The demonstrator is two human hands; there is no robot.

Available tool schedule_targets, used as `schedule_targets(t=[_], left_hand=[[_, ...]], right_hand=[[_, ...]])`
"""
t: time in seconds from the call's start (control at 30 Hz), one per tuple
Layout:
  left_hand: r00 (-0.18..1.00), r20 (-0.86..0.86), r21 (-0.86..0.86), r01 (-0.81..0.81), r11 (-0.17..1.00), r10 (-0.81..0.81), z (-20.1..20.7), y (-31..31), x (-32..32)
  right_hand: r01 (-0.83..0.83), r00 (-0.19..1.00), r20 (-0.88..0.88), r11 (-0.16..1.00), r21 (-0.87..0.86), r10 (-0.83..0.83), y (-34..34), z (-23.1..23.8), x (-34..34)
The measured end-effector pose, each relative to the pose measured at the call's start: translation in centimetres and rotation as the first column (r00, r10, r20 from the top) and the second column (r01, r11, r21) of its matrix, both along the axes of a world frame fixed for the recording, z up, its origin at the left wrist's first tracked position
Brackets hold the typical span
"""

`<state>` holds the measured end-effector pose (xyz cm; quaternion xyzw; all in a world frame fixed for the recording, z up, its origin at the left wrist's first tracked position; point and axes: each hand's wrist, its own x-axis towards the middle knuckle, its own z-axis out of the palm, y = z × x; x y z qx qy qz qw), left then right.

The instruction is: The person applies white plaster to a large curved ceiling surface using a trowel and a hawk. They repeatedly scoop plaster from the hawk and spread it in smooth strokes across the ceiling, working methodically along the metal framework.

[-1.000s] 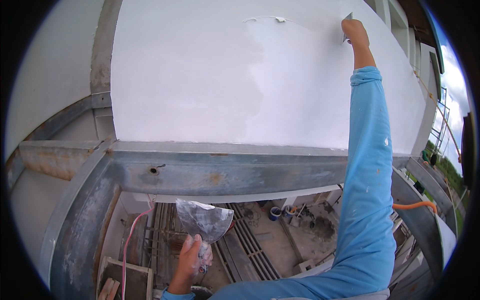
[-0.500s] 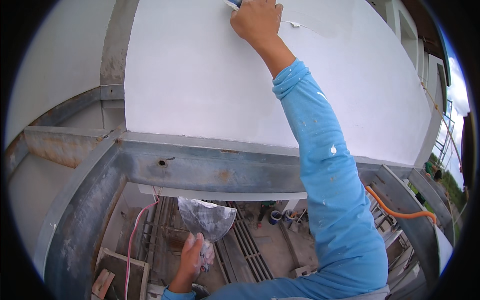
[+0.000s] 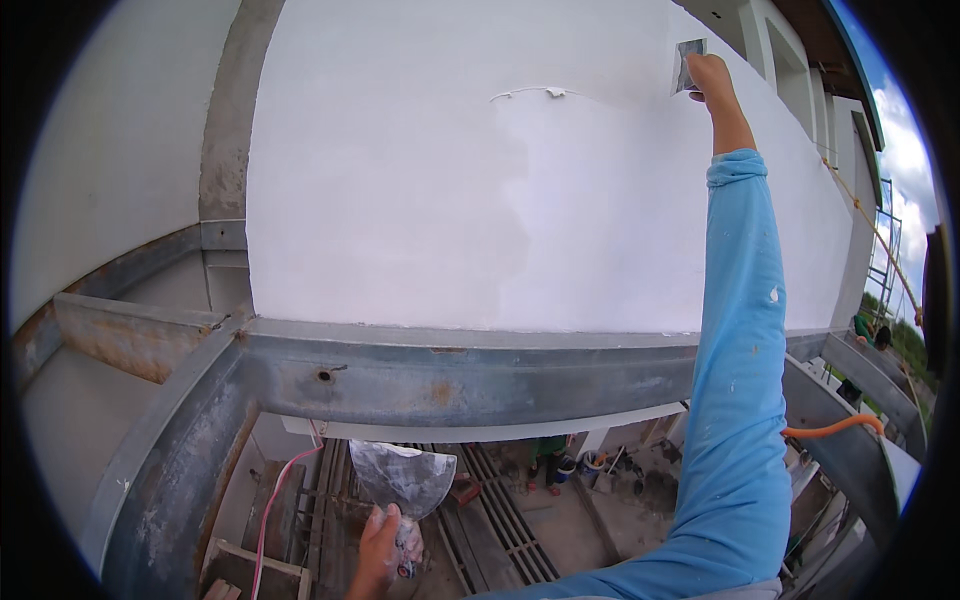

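Your right hand (image 3: 708, 78) grips a small putty knife (image 3: 688, 62) flat on the white wall (image 3: 400, 200), arm fully stretched. Your left hand (image 3: 385, 545) clasps a wide loaded trowel (image 3: 403, 478) over the open drop. Risk: overreach smears the ridge (image 3: 530, 93); a tilted trowel sheds filler below.

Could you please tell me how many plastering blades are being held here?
2: a small putty knife in the right hand against the white wall; a wide trowel blade in the left hand, held low.

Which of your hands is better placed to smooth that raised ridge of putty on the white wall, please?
Right. The right hand already presses a small putty knife against the white wall, level with the ridge; the left hand holds the wide trowel far below.
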<state>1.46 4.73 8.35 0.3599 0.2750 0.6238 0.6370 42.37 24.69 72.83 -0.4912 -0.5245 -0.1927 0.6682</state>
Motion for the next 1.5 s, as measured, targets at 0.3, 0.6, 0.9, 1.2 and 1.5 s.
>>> schedule_targets(t=[0.3,0.6,0.9,1.2,1.5], left_hand=[[1.0,-0.016,-0.028,0.01,1.0,-0.011,-0.1,0.2,0.1],[0.999,0.008,-0.049,-0.05,0.998,0.05,-0.3,-0.1,0.2],[0.998,0.0,-0.066,-0.06,0.996,0.06,-0.7,0.3,0.8],[0.998,-0.01,-0.073,-0.067,0.995,0.066,-0.9,0.2,0.6],[1.0,-0.029,-0.048,-0.003,0.999,0.002,-0.6,0.6,0.1]], right_hand=[[0.213,0.974,0.11,0.964,-0.161,-0.197,2.3,2.0,-3.4],[0.448,0.83,0.217,0.847,0.287,-0.513,2.4,-2.6,-19.6],[0.18,0.656,0.601,0.867,0.464,-0.457,0.7,-12.0,-32.9],[0.457,0.866,0.187,0.886,0.078,-0.463,-2.3,-5.4,-9.7],[0.431,0.897,0.172,0.892,-0.134,-0.407,1.3,-4.4,-8.4]])
